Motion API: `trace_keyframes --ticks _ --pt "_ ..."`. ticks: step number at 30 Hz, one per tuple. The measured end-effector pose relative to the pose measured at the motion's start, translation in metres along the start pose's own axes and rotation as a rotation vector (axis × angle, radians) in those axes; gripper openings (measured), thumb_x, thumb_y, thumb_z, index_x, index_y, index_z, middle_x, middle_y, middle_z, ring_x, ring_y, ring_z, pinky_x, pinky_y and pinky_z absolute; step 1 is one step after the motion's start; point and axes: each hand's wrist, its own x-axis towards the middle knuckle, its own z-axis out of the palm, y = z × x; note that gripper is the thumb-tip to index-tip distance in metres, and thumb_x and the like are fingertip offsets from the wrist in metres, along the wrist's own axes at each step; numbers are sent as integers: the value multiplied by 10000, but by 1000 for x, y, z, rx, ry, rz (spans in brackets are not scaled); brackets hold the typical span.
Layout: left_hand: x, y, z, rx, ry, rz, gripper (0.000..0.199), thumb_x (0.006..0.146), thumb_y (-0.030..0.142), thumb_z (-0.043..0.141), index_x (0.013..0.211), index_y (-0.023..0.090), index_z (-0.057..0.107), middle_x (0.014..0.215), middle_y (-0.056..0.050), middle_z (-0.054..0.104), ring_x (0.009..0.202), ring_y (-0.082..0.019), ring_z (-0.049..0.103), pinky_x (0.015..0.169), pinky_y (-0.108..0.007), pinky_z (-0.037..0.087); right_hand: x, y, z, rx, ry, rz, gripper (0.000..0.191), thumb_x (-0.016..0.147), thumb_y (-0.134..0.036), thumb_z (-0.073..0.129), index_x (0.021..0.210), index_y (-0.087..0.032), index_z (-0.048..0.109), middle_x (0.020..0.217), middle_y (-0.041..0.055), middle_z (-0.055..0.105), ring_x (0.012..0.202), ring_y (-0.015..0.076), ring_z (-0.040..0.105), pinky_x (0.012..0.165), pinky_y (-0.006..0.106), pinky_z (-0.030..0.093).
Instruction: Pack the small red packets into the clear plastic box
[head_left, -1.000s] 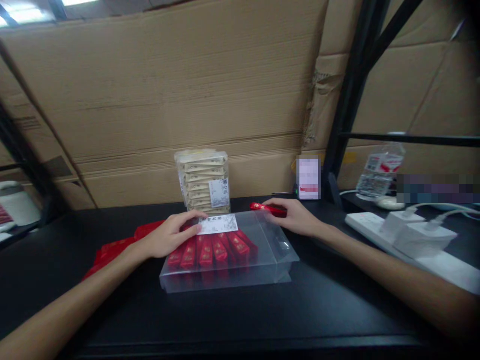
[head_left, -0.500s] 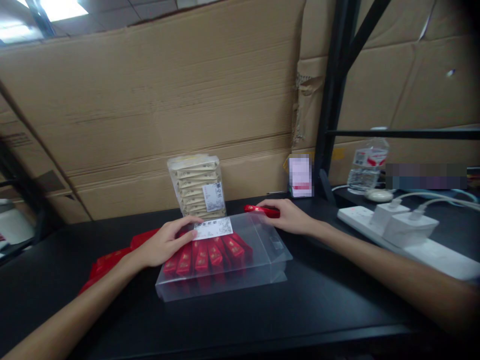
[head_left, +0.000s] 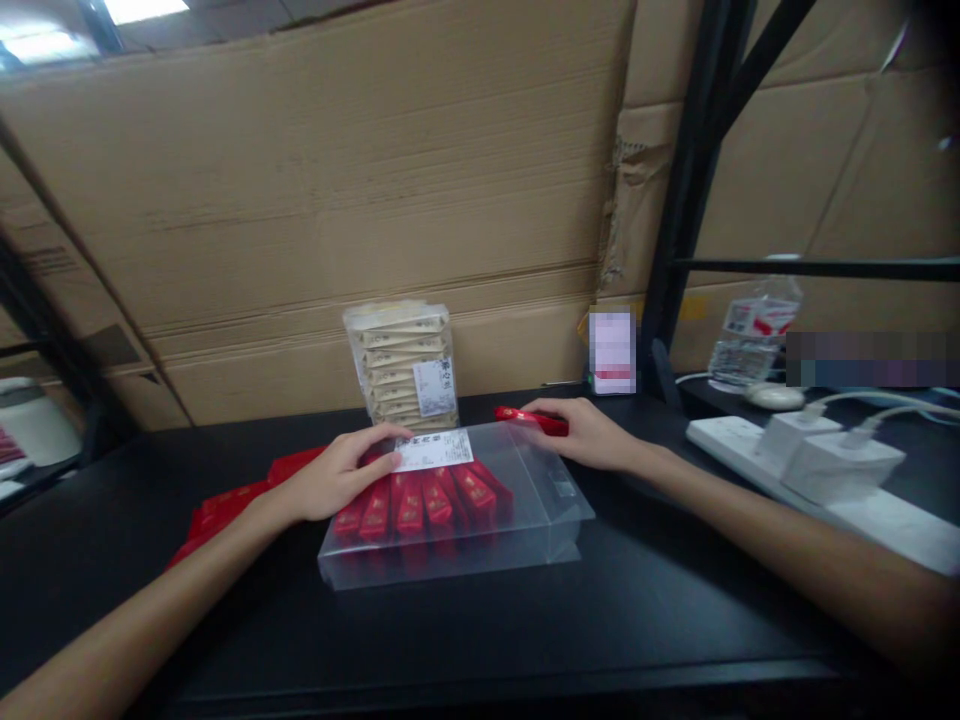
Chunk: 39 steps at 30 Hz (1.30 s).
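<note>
A clear plastic box (head_left: 450,560) lies on the black table, with several red packets (head_left: 411,508) in a row inside it and a white label (head_left: 435,450) on top. My left hand (head_left: 341,475) rests on the box's left side, thumb and fingers apart near the label. Behind the box's back right part, my right hand (head_left: 589,432) pinches a red packet (head_left: 551,424). More red packets (head_left: 232,497) lie on the table to the left, partly hidden by my left forearm. Behind the box stands a clear pack of cream packets (head_left: 401,365).
Cardboard (head_left: 375,200) walls off the back. On the right are a white power strip (head_left: 731,440) with chargers, a water bottle (head_left: 754,335) and a black rack post (head_left: 686,200). A blurred pink-white item (head_left: 613,350) stands at the back. A white container (head_left: 34,425) is far left.
The view has shifted slightly, so things sit a little further right in the picture. Both hands keep nearly the same places at the box, the red packet still in my right hand.
</note>
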Motion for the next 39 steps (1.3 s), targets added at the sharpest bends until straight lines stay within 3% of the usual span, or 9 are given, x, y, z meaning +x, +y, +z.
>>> trace_keyframes --ticks 13,39 --pt "0 4 -2 -7 -17 -23 376 1072 440 488 1392 261 569 1387 -80 645 1228 -286 619 1070 -452 453 0 -2 2 -32 -45 18 262 952 -331 642 1183 -242 730 1042 24 777 898 225 724 791 346 542" --pt "-3 2 -5 22 -46 -72 416 1077 504 466 1440 311 529 1476 -54 585 1341 -288 555 1137 -460 425 2 -11 -2 -107 -83 11 342 990 -407 594 1257 -225 707 1042 61 774 848 222 705 741 327 505"
